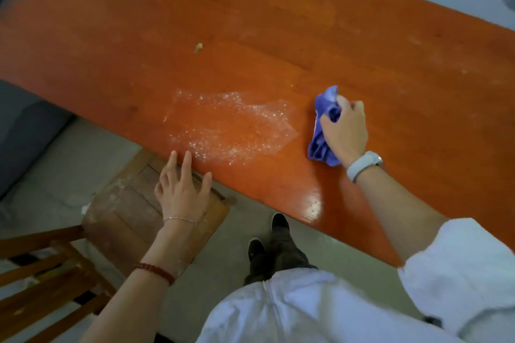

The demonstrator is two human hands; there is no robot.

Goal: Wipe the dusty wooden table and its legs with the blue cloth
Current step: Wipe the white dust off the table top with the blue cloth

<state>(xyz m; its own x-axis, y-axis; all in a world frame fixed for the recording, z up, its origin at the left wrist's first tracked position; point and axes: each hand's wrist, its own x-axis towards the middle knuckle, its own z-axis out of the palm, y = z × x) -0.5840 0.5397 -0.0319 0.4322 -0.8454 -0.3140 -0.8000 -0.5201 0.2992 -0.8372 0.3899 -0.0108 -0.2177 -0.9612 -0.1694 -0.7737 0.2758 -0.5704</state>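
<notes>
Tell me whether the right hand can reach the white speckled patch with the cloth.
Probably yes: the right hand holds the blue cloth on the table beside the patch, and nothing lies between them.

The right hand [345, 131] gripped the crumpled blue cloth [323, 131] and pressed it on the orange wooden table [250, 22]. To the left of this hand, a patch of white dust [228, 125] lay on the surface. The left hand [182, 189] was at the near edge of the table, just below the dust, with fingers straight and spread. Under the left hand stood a wooden chair [117, 214] with a dusty seat. Far above the left hand, a small pale crumb [198, 47] lay on the table.
</notes>
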